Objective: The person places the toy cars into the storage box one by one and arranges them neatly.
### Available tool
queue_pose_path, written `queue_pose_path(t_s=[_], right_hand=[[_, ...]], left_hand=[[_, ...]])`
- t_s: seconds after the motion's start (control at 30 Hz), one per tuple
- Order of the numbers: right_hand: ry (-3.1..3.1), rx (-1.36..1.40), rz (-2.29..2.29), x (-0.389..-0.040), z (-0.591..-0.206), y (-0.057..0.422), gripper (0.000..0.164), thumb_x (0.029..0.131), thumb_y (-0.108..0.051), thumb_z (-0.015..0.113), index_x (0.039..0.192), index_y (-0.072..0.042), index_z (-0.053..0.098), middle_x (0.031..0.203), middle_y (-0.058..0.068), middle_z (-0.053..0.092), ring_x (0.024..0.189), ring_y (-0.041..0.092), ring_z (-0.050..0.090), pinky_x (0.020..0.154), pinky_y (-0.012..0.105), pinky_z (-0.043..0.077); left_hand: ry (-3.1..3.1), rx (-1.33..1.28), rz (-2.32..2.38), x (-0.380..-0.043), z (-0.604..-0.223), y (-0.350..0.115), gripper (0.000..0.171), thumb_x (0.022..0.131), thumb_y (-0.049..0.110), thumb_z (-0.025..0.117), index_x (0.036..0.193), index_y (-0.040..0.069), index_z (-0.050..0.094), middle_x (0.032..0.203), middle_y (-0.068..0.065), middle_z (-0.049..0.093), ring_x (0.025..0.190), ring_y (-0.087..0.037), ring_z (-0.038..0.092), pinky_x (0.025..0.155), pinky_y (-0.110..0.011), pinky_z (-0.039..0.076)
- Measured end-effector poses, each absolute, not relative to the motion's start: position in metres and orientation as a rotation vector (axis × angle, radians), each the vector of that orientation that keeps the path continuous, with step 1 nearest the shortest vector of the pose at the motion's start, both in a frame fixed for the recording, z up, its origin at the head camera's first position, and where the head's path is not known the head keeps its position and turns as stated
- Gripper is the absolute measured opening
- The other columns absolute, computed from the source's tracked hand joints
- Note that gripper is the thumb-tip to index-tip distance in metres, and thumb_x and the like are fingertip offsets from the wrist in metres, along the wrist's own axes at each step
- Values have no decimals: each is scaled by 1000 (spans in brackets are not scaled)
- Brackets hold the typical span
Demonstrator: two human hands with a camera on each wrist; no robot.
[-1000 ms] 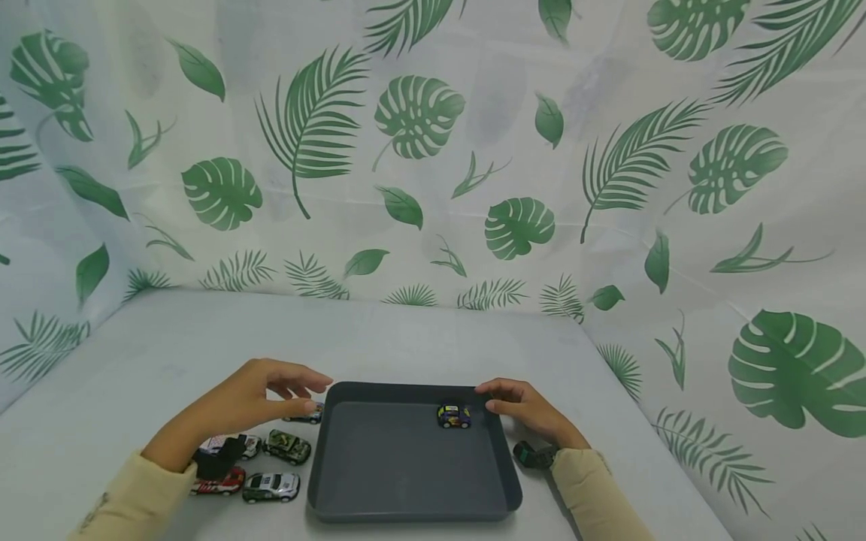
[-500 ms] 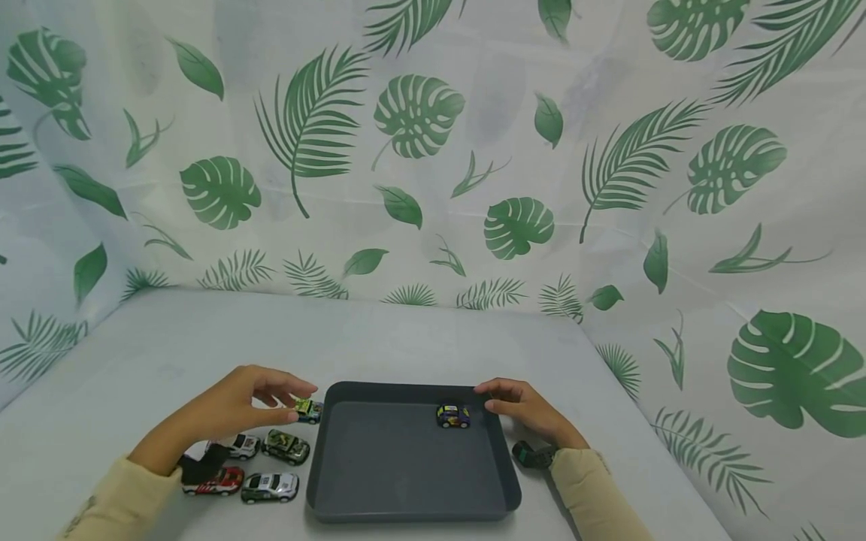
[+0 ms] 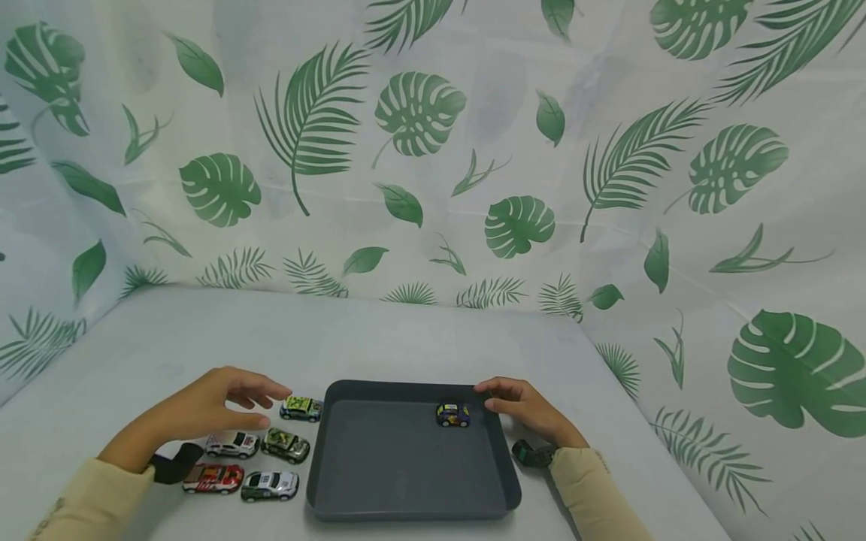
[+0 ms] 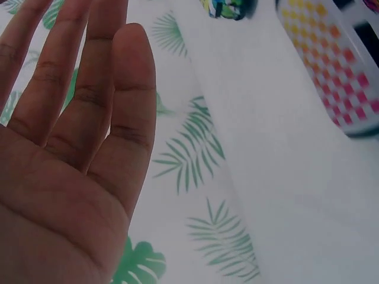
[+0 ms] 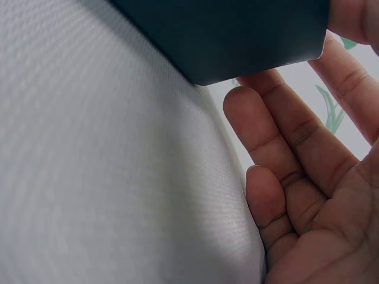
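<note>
My left hand (image 3: 203,406) hovers above the toy cars left of the tray, fingers loosely extended and nothing held. Just beyond its fingertips stands a yellow-green toy car (image 3: 301,408); below lie a white toy car (image 3: 232,444) and a camouflage-green one (image 3: 286,445). In the left wrist view, the palm faces the camera beside a toy car with yellow-to-pink checks (image 4: 337,65). My right hand (image 3: 531,412) holds the far right corner of the dark grey tray (image 3: 406,469), thumb and fingers about its rim. A purple-and-yellow toy car (image 3: 452,415) stands inside, near that corner.
A red toy car (image 3: 213,479) and a silver-and-black one (image 3: 270,486) stand in the nearer row, left of the tray. The white table (image 3: 406,338) reaches back to a leaf-patterned curtain (image 3: 433,188). Black straps circle both wrists.
My left hand has drawn back to the left from the tray's edge, uncovering the yellow-green toy car on the table. The right hand and the tray have stayed in place.
</note>
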State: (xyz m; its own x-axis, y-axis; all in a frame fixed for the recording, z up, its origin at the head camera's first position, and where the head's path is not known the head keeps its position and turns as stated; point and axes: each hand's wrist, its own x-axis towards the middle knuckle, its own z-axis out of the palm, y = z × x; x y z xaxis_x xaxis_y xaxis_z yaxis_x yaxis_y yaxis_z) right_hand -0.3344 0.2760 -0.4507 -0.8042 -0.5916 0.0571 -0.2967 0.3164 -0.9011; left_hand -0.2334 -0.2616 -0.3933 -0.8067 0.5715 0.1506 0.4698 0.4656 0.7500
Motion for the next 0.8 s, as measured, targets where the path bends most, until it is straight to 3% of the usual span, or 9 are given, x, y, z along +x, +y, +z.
queue_pose_path(t_s=[0.17, 0.4, 0.8], right_hand=[[2302, -801, -1481, -335, -451, 276, 36, 108, -11, 66, 138, 9, 65, 137, 28, 66, 123, 16, 64, 108, 38, 46], [2316, -796, -1467, -335, -452, 276, 36, 108, -11, 66, 138, 8, 66, 138, 28, 66, 123, 18, 64, 108, 39, 46], [2319, -792, -1465, -334, -451, 276, 36, 108, -11, 66, 138, 8, 65, 139, 28, 66, 127, 22, 63, 110, 47, 44]], left_hand=[[2563, 934, 1283, -236, -399, -274, 41, 98, 11, 81, 135, -5, 70, 131, -20, 73, 113, -17, 74, 93, -29, 59], [2456, 1034, 1361, -245, -407, -296, 41, 99, 2, 76, 137, -10, 66, 136, 21, 68, 117, -5, 70, 94, -27, 59], [2337, 853, 1445, -247, -414, -317, 42, 100, -2, 72, 138, -17, 61, 133, 18, 71, 116, -1, 68, 90, -24, 58]])
